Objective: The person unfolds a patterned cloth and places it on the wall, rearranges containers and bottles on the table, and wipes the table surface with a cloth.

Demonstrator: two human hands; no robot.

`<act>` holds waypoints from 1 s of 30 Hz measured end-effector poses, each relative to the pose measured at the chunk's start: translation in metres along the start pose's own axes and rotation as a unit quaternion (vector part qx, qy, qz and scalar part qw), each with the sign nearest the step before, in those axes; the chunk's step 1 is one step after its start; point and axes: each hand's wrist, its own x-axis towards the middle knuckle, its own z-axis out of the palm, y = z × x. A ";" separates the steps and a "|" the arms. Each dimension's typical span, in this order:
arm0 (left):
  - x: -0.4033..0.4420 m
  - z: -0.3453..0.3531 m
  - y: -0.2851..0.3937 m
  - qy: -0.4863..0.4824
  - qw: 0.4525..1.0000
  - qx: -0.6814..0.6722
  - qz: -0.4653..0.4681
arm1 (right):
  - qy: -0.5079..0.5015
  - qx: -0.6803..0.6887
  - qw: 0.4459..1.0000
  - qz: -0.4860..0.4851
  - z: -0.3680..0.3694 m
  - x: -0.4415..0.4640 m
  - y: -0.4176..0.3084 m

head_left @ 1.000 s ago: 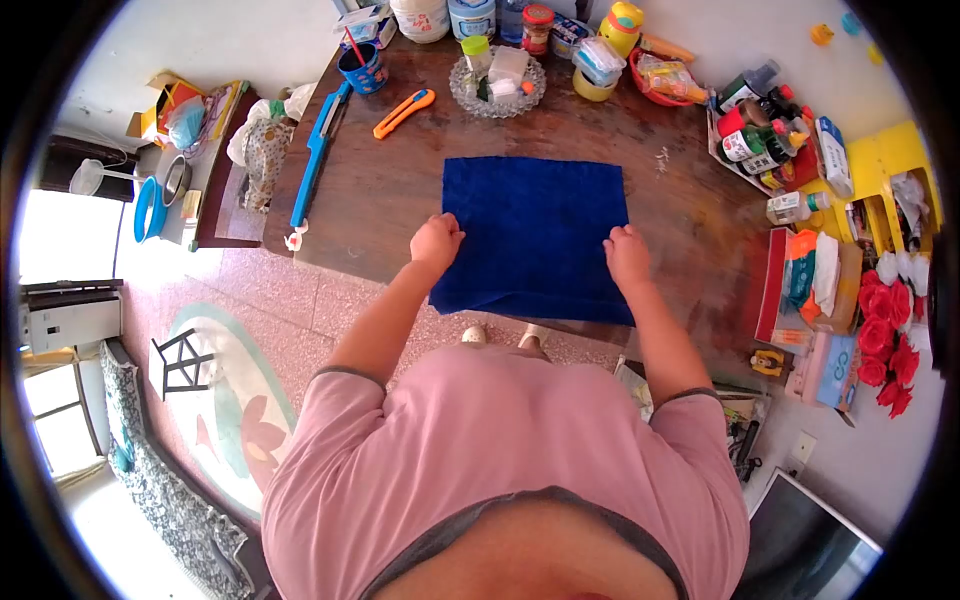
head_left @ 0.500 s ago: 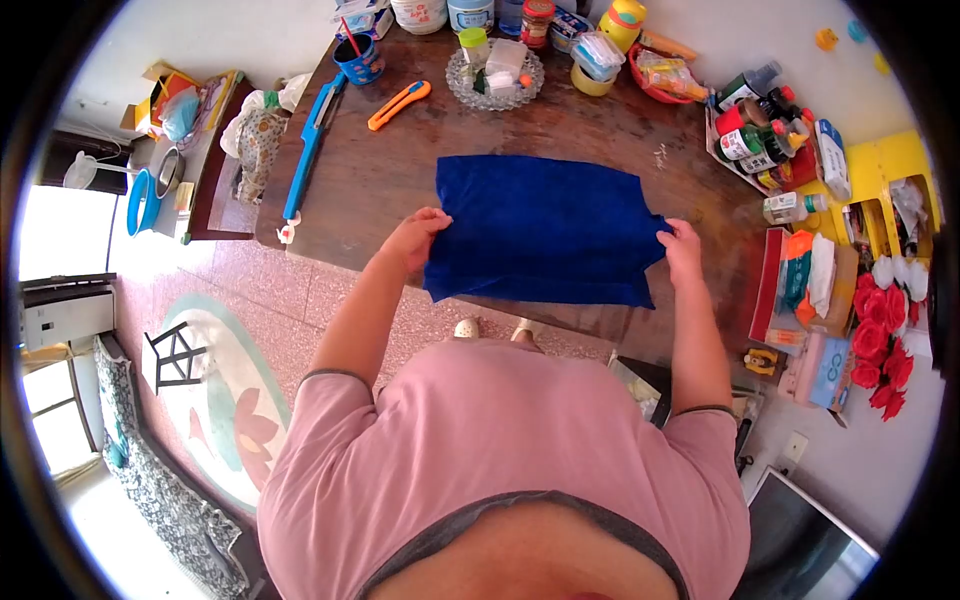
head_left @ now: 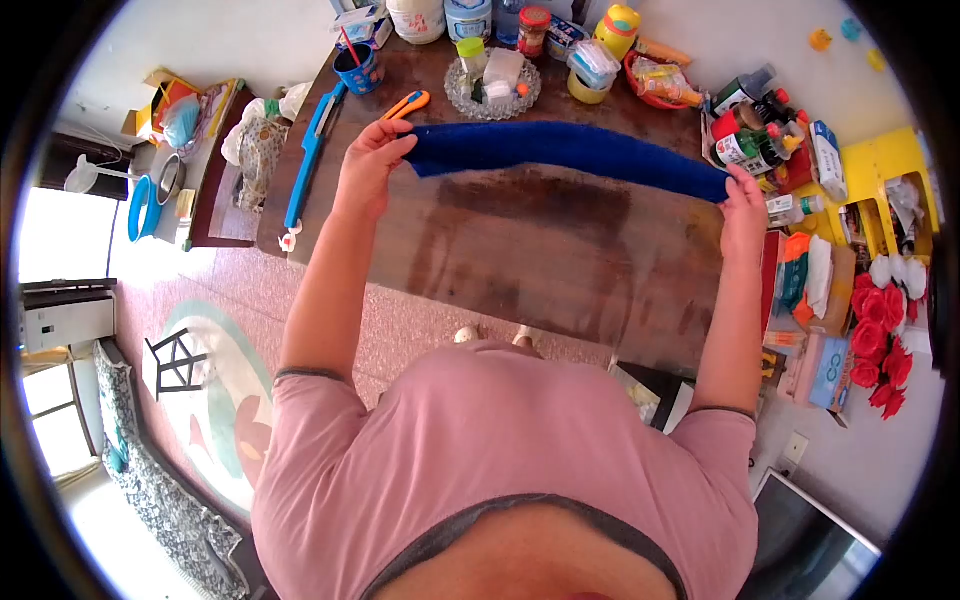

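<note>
A dark blue cloth [head_left: 560,148] is stretched in a narrow band between my two hands, above the far half of the wooden table [head_left: 540,255]. My left hand [head_left: 375,165] pinches its left end, close to the orange utility knife [head_left: 408,104]. At the other end, my right hand [head_left: 742,210] grips the cloth's right corner near the bottles on the right. The cloth appears lifted and seen nearly edge-on, so most of its face is hidden. Damp-looking dark streaks show on the tabletop below it.
A long blue tool [head_left: 312,155] lies along the table's left side beside a blue cup [head_left: 357,70]. A glass dish [head_left: 492,90] with small items stands at the back. Bottles [head_left: 745,150], a red basket [head_left: 665,80] and red flowers [head_left: 880,325] line the right.
Both hands have moved away from my body and farther apart. The cloth, spread broad over the table before, is now raised and pulled into a narrow band.
</note>
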 end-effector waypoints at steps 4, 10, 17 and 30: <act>-0.022 -0.004 -0.018 0.019 0.996 0.084 0.035 | 0.055 -0.102 0.993 -0.022 -0.010 -0.021 0.007; -0.082 -0.055 -0.157 -0.090 0.938 0.315 -0.113 | 0.000 -0.285 0.950 0.129 -0.083 -0.080 0.171; -0.082 -0.049 -0.137 -0.023 0.882 0.459 -0.101 | 0.072 -0.345 0.928 0.125 -0.100 -0.105 0.204; -0.059 -0.007 -0.148 -0.009 0.836 0.525 0.156 | -0.020 -0.130 0.933 0.334 -0.020 -0.057 0.164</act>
